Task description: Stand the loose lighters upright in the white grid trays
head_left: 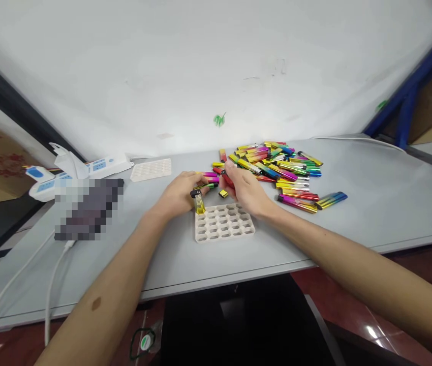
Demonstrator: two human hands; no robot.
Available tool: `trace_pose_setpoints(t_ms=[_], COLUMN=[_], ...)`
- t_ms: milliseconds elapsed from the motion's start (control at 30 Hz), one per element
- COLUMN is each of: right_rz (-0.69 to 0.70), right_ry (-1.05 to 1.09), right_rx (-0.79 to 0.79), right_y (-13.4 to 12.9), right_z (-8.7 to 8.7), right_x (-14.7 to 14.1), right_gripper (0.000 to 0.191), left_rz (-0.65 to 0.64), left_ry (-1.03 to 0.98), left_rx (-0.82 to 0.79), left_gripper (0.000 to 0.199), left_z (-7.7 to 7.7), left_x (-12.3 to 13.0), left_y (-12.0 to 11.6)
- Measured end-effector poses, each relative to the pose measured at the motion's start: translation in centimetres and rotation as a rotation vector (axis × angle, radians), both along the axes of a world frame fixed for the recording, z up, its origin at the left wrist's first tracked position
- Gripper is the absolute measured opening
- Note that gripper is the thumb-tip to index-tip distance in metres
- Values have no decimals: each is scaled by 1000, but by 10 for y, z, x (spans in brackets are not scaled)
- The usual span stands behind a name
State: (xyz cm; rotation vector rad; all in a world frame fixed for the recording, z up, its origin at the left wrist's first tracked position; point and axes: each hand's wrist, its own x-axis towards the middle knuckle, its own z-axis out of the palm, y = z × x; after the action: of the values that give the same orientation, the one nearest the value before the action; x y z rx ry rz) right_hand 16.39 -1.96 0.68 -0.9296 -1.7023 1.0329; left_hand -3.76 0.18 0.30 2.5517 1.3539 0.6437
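Right grip: pinching a red lighter; the pile lies beyond it and to its right. Left grip: fingers curled by a green lighter; whether they pinch it cannot be told. Just right of the left grip, a yellow lighter stands in the tray, nearer the viewer on the counter.

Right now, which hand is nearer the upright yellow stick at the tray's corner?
Left. The left hand is close beside the yellow stick, contact unclear; the right hand is farther off, to its right.
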Motion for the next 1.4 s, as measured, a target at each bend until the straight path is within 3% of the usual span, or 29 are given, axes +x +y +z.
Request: trace_pose_setpoints(t_ms=[267, 400, 600, 867, 1033, 1133, 1300, 1400], right_rz=[211, 215, 155, 94, 130, 135, -2, -191], right_ry=[141, 163, -35, -275, -524, -554, -402, -357], right_rx=[-23, -46, 30, 169, 290, 314, 353, 372], right_y=[-2, -3, -4, -7, -7, -8, -7, 0], right_z=[1, -1, -8, 1, -2, 0, 6, 3], right_x=[-2, -4, -5, -1, -2, -1, 4, 7], right_gripper=[34, 27, 30, 28, 31, 32, 39, 25], left_rz=[-9, 2, -22, -22, -18, -21, -17, 15], left_ry=[23, -2, -14, 52, 63, 59, -19, -175], left_rx=[-35, -54, -55, -67, -27, -18, -12, -8], left_gripper=[16, 16, 28, 30, 36, 35, 30, 28], left_z=[3, 4, 2, 2, 2, 1, 4, 9], left_x=[-1, -1, -2, -2, -3, -4, 1, 5], left_y=[0, -1, 0, 0, -1, -1, -3, -7])
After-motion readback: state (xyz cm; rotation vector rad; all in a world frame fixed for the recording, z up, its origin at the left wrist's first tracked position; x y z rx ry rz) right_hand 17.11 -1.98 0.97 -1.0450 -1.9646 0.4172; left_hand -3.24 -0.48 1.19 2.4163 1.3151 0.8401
